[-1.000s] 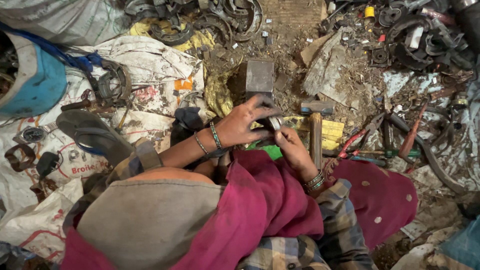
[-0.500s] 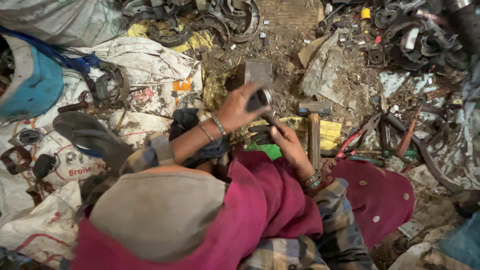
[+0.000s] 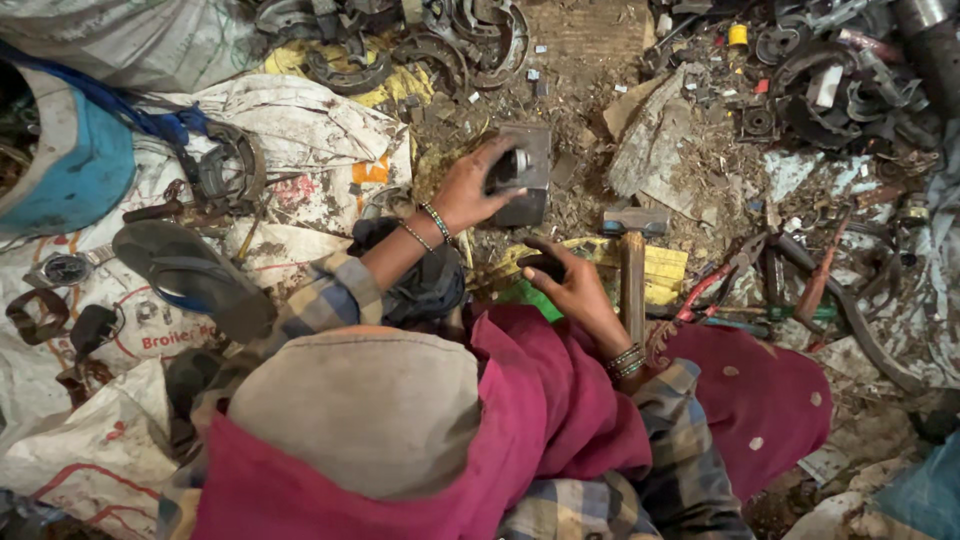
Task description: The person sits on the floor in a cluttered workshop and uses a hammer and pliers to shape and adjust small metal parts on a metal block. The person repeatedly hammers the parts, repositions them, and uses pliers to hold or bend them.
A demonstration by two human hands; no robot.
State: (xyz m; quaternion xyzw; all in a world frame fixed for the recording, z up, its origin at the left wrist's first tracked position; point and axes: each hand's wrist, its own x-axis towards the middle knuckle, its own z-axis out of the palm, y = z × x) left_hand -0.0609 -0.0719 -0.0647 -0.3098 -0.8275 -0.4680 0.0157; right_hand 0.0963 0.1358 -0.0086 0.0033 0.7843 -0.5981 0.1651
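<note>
Lying far left: white sacks [image 3: 330, 140] with red-orange print, spread as ground cover under a sandal [image 3: 190, 275]. Centre: left hand [image 3: 470, 190] grasping a small metal part [image 3: 512, 168], pressing it onto the steel block [image 3: 528, 185] for support. Right hand [image 3: 570, 285] curling around something dark, grip unclear, beside hammer [image 3: 632, 270] resting on yellow card [image 3: 662, 272].

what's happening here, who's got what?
A person sits on the ground amid metal scrap. The left hand presses a small shiny metal part onto a square metal block. The right hand hangs nearer the body, its fingers curled round something small and dark. A hammer lies untouched beside it.
</note>
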